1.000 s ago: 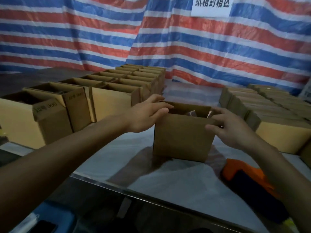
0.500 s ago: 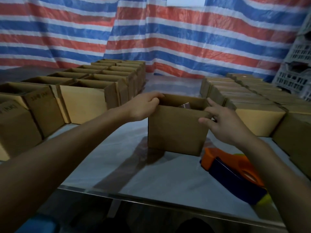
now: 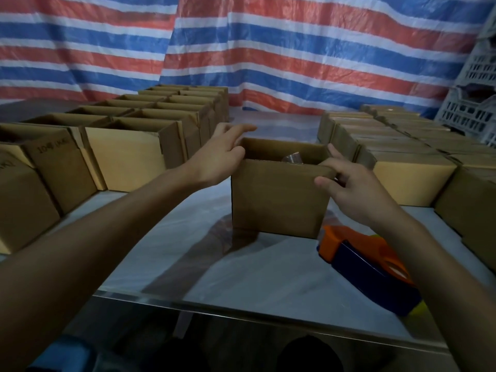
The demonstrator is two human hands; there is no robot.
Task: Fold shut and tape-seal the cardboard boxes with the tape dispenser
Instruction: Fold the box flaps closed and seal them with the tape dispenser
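Left hand (image 3: 218,160), fingers straight, touches the open cardboard box (image 3: 279,200) at its 9 o'clock rim; right hand (image 3: 353,190) pinches the 3 o'clock corner; tape dispenser (image 3: 354,260) lies at 5 o'clock.

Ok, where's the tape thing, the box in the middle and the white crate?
tape dispenser (image 3: 369,273), head view, dark blue side.
middle box (image 3: 279,200), head view, front wall.
white crate (image 3: 469,114), head view, lattice side.

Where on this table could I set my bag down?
Bare tabletop lies between the middle box and the near edge, left of the tape dispenser. The left is crowded with open boxes, the right with closed boxes.
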